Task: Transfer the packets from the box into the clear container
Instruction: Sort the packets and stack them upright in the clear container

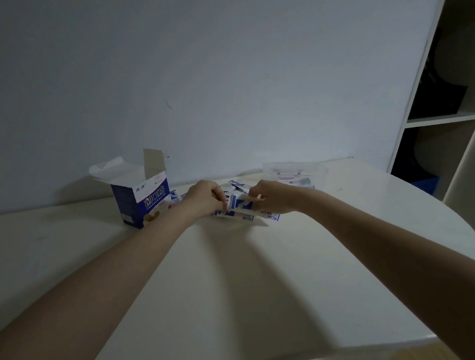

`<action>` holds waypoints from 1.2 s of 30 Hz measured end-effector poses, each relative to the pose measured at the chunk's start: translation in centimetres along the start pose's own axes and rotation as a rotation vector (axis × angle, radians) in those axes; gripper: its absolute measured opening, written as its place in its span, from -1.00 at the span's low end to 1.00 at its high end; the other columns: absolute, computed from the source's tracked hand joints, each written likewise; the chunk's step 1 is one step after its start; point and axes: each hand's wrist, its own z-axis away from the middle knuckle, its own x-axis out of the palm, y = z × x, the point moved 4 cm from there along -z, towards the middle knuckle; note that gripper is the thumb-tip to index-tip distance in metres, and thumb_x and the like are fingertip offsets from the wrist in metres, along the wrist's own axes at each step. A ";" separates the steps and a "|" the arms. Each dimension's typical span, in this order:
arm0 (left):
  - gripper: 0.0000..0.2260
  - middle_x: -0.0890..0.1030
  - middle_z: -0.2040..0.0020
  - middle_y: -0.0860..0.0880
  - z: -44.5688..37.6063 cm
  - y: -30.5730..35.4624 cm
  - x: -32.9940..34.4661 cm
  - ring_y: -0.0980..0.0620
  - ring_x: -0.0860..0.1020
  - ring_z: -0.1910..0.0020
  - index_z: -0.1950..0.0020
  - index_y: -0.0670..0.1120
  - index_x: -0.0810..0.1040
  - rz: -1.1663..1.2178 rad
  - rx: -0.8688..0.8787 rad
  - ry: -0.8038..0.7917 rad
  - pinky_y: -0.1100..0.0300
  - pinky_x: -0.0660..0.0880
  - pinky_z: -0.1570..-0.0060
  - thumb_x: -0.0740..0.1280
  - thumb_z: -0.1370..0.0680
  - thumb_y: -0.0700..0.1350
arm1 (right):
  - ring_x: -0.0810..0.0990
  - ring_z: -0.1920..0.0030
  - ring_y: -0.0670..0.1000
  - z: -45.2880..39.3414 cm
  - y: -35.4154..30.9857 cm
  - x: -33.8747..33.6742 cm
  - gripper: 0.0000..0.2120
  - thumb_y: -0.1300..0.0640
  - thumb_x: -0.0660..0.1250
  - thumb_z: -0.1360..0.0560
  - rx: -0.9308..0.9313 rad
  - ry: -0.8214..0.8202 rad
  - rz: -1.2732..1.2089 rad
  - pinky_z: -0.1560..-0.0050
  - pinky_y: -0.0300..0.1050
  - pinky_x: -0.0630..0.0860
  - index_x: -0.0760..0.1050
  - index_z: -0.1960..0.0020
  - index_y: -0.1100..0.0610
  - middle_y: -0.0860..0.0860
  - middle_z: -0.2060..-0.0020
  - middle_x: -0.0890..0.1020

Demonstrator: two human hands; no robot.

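Note:
A blue-and-white cardboard box (141,200) stands upright with its top flaps open at the table's far left. Right of it lies a loose heap of several white-and-blue packets (256,214) on the tabletop. My left hand (204,199) and my right hand (270,198) meet over this heap, both pinching the same small bunch of packets (239,204) between thumbs and fingers. Behind my right hand sits the clear container (295,174), low and see-through, with a few packets visible inside. The box's inside is hidden from me.
The white table (236,276) has a curved right edge and meets a plain wall at the back. A white shelving unit (447,119) with dark compartments stands to the right of the table.

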 end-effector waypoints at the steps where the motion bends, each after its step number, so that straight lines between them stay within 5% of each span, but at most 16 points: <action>1: -0.75 0.54 0.32 0.03 -0.1 0.1 0.3 0.04 0.49 0.26 0.34 -0.03 0.47 0.044 0.005 -0.011 0.25 0.42 0.24 0.40 -0.42 -0.33 | 0.46 -0.21 0.17 -0.1 0.1 0.3 -0.69 0.17 0.15 -0.58 -0.004 -0.016 -0.004 -0.10 -0.08 0.39 0.42 -0.25 0.28 0.18 -0.21 0.47; 4: -0.73 0.53 0.32 0.00 -0.1 0.3 1.2 0.09 0.45 0.33 0.32 -0.05 0.46 0.138 0.021 -0.059 0.28 0.37 0.32 0.33 -0.46 -0.39 | 0.48 -0.02 0.12 -0.5 0.2 0.9 -0.75 0.19 0.17 -0.56 -0.027 0.008 -0.010 0.17 -0.14 0.33 0.49 -0.15 0.28 0.20 -0.04 0.52; 6: -0.76 0.53 0.29 0.00 -0.1 0.3 1.5 0.10 0.44 0.33 0.28 -0.05 0.47 0.165 0.018 -0.075 0.28 0.36 0.31 0.30 -0.49 -0.35 | 0.46 0.05 0.09 -0.7 0.2 1.1 -0.77 0.22 0.18 -0.55 -0.040 0.051 -0.008 0.16 -0.17 0.30 0.50 -0.13 0.27 0.19 -0.06 0.56; 8: -0.88 0.51 0.24 0.02 0.1 0.3 1.3 0.12 0.44 0.31 0.16 -0.08 0.48 0.227 -0.012 -0.069 0.28 0.36 0.32 0.24 -0.58 -0.18 | 0.45 0.09 0.07 -0.8 0.3 1.1 -0.79 0.24 0.18 -0.55 -0.047 0.088 -0.013 0.13 -0.13 0.34 0.47 -0.16 0.21 0.18 -0.09 0.57; 12: -0.71 0.53 0.19 0.04 0.6 -0.4 1.0 0.11 0.45 0.24 0.00 -0.09 0.55 0.081 0.033 -0.158 0.25 0.37 0.25 0.20 -0.57 0.11 | 0.54 -0.02 0.13 -0.8 -0.1 1.6 -0.78 0.16 0.23 -0.55 -0.080 0.111 -0.024 0.12 -0.11 0.41 0.41 -0.19 0.16 0.14 -0.10 0.59; 15: -0.90 0.52 0.25 0.03 0.9 -1.2 1.8 0.07 0.45 0.21 0.13 -0.04 0.57 -0.301 0.160 -0.205 0.29 0.31 0.29 0.36 -0.48 -0.02 | 0.53 -0.07 0.12 -0.8 -0.3 2.1 -0.76 0.06 0.29 -0.52 -0.112 0.104 0.007 0.15 -0.18 0.31 0.48 -0.13 0.16 0.10 -0.06 0.60; 19: -0.89 0.41 0.40 0.05 1.3 -1.1 2.1 0.06 0.42 0.39 0.24 -0.04 0.52 -0.293 0.203 -0.192 0.37 0.29 0.47 0.34 -0.50 -0.12 | 0.54 -0.07 0.12 -0.6 1.5 1.8 -0.70 0.03 0.40 -0.43 -0.013 0.046 0.077 0.07 -0.12 0.41 0.52 -0.10 0.12 0.11 -0.06 0.59; 24: -0.89 0.44 0.43 0.07 1.5 -0.6 2.2 0.17 0.43 0.46 0.05 -0.16 0.58 -0.307 0.207 -0.181 0.45 0.29 0.47 0.35 -0.51 -0.12 | 0.49 0.39 -0.04 0.3 3.3 1.9 -0.86 0.16 0.40 -0.39 0.094 -0.059 -0.028 0.35 -0.23 0.41 0.55 0.06 0.12 0.11 0.19 0.63; 29: -0.87 0.42 0.41 0.11 1.5 0.0 2.4 0.20 0.39 0.44 -0.03 -0.14 0.58 -0.328 0.217 -0.146 0.44 0.27 0.46 0.33 -0.51 -0.18 | 0.44 0.19 0.01 0.3 2.1 1.8 -0.76 0.33 0.29 -0.39 0.048 0.015 -0.003 0.45 -0.31 0.25 0.56 -0.04 0.22 0.07 0.21 0.52; 33: -0.85 0.36 0.42 0.12 1.6 0.3 2.1 0.22 0.32 0.42 -0.06 -0.12 0.59 -0.356 0.249 -0.115 0.43 0.19 0.45 0.29 -0.52 -0.20 | 0.54 0.28 0.02 -0.2 1.3 1.9 -0.78 0.28 0.23 -0.51 0.005 0.036 -0.070 0.47 -0.40 0.37 0.49 -0.14 0.18 0.14 0.06 0.66; 36: -0.87 0.31 0.43 0.11 1.7 0.3 1.8 0.07 0.34 0.32 -0.02 -0.16 0.59 -0.413 0.260 -0.118 0.38 0.18 0.40 0.30 -0.51 -0.20 | 0.56 0.10 0.13 -0.5 0.7 1.8 -0.73 0.28 0.17 -0.53 -0.012 0.068 0.034 0.40 -0.32 0.30 0.50 -0.18 0.12 0.15 -0.04 0.60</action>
